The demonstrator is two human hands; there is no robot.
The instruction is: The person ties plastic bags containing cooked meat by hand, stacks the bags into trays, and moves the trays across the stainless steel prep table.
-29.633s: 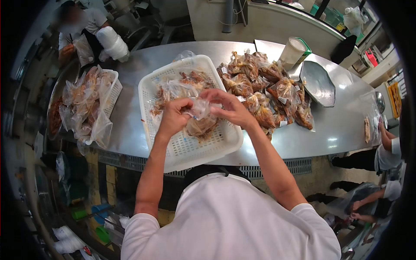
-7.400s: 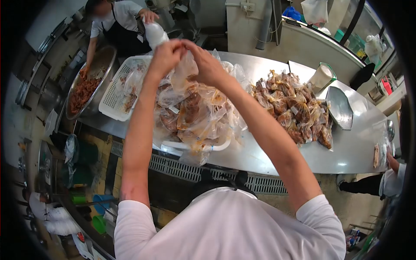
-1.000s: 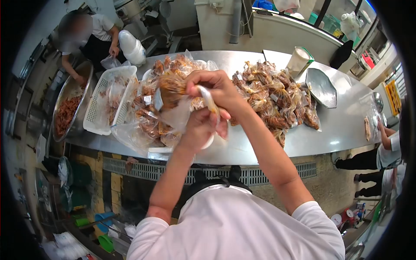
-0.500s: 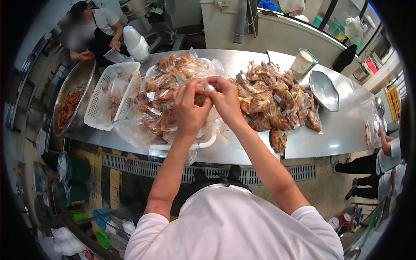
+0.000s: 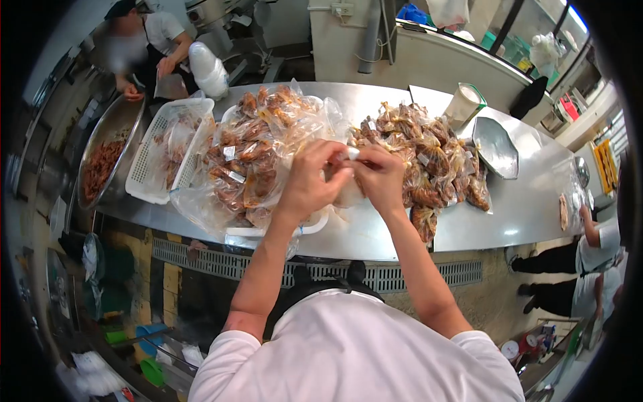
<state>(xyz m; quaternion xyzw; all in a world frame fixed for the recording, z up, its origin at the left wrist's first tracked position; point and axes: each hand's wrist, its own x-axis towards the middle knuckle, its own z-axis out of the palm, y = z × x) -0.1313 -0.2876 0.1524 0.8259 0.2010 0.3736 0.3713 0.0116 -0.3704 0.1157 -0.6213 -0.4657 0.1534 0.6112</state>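
My left hand (image 5: 312,181) and my right hand (image 5: 382,179) meet above the steel table, between two groups of bagged meat. Both hands pinch the bunched white neck of a clear plastic bag (image 5: 351,153), and part of that bag hangs pale beneath them. What it contains is mostly hidden by my fingers. To the left, a white tray (image 5: 312,228) is heaped with open and loose clear bags of brown meat (image 5: 251,151), a few with white labels. Right of my hands lies a pile of knotted bags of meat (image 5: 429,151).
A white perforated basket (image 5: 149,151) holds more bags, beside a large metal bowl (image 5: 127,130) of reddish-brown meat. A co-worker (image 5: 164,40) handles a bag there. A white container (image 5: 463,107) and a metal tray (image 5: 495,147) stand at the right. Other people work far right.
Both my hands have shifted right, away from the tray toward the knotted pile, still pinching the bag's neck. The co-worker's hand and bag have moved slightly.
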